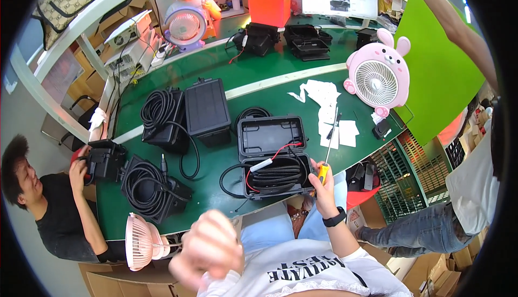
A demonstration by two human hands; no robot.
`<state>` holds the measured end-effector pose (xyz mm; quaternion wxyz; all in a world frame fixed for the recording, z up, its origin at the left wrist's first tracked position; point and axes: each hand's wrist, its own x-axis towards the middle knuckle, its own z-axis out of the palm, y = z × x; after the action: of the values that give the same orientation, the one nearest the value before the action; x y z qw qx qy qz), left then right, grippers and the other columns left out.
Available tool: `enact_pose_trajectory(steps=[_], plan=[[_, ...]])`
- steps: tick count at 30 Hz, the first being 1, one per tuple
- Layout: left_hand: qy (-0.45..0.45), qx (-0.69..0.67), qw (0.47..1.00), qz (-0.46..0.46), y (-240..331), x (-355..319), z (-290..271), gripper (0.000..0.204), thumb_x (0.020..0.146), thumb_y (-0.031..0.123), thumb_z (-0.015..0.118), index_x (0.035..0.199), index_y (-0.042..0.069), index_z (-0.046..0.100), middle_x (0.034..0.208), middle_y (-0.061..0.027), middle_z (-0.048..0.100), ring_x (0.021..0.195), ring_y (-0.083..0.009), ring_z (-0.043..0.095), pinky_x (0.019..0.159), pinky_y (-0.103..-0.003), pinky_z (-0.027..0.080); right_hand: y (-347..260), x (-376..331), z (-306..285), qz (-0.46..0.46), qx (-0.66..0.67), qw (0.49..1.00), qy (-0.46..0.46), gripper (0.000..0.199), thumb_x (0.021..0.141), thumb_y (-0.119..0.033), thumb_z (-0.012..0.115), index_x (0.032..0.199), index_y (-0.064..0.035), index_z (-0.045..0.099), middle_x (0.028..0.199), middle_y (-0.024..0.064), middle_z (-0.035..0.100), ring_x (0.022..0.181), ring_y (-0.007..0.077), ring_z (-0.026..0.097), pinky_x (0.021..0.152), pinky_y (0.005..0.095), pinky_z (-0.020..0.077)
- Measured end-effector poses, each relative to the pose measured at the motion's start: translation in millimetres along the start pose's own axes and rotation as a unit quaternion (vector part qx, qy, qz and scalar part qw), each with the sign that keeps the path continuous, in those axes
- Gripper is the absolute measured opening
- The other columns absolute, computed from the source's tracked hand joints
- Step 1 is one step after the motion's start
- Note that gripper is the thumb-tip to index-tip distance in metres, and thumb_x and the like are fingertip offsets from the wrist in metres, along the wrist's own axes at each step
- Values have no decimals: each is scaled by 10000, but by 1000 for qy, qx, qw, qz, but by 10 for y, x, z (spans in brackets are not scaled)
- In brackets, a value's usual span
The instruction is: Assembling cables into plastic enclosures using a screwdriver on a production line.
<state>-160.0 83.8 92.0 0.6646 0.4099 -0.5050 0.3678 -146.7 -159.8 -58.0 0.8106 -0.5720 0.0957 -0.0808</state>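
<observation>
My right hand (325, 194) is closed round the yellow handle of a screwdriver (323, 173), its long shaft pointing up and away. Just left of it, an open black plastic box (271, 135) rests at the near table edge, lid tilted back. A coiled black corrugated cable (276, 174) fills the box. Across it runs a red wire with a white sleeve (261, 165) up to the lid. My left hand (210, 247) is raised in front of the table edge, blurred, with fingers curled in; anything inside them is hidden. It touches neither the box nor the table.
More black boxes with coiled cables (154, 186) stand left on the green table (280, 89). A pink fan (141, 241) is by my left hand; a rabbit-shaped fan (376, 78) stands far right. White papers (324, 97) lie behind the screwdriver. A co-worker (54, 210) handles a box at left.
</observation>
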Motion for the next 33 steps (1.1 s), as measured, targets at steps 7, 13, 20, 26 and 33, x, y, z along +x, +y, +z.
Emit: enact_pose_trajectory(steps=[7, 13, 20, 26, 33], plan=[[97, 166, 937, -291, -290, -999, -122, 100, 917, 48, 616, 972, 39, 533, 743, -77, 550, 664, -180, 528, 619, -305, 444, 52, 28, -83, -3, 2, 1000, -13, 313, 908, -105, 630, 1158, -135, 444, 1429, 119, 469, 857, 9, 511, 509, 128, 386], [6, 391, 853, -346, -269, -1064, -189, 157, 819, 48, 659, 968, 11, 628, 897, -118, 605, 812, -228, 584, 751, -317, 474, 45, 43, -89, 3, 11, 1000, -22, 310, 910, -107, 631, 1155, -137, 443, 1440, 107, 461, 822, 7, 504, 531, 131, 395], [-249, 447, 775, -371, -379, -1033, -69, 745, 683, 297, 830, 1332, 86, 530, 1390, -148, 455, 1319, -385, 391, 1082, -497, 325, 113, 53, -61, -10, 16, 1000, -23, 348, 905, -111, 639, 1183, -128, 429, 1431, 117, 464, 788, -4, 495, 526, 134, 398], [-276, 466, 760, -359, -630, -842, 25, 699, 747, 270, 781, 1363, 95, 500, 1348, -88, 524, 1282, -301, 459, 1077, -482, 279, 105, 47, -105, -31, 13, 999, -1, 358, 899, -65, 619, 1200, -128, 436, 1434, 147, 461, 968, 65, 564, 596, 136, 446], [-210, 422, 803, -366, -695, -1051, -23, 531, 718, 223, 807, 1176, 95, 569, 1259, -85, 574, 1203, -307, 534, 1018, -522, 368, 146, 29, -95, -18, 21, 1000, -9, 353, 906, -70, 610, 1201, -134, 428, 1422, 116, 480, 844, 19, 554, 507, 131, 403]])
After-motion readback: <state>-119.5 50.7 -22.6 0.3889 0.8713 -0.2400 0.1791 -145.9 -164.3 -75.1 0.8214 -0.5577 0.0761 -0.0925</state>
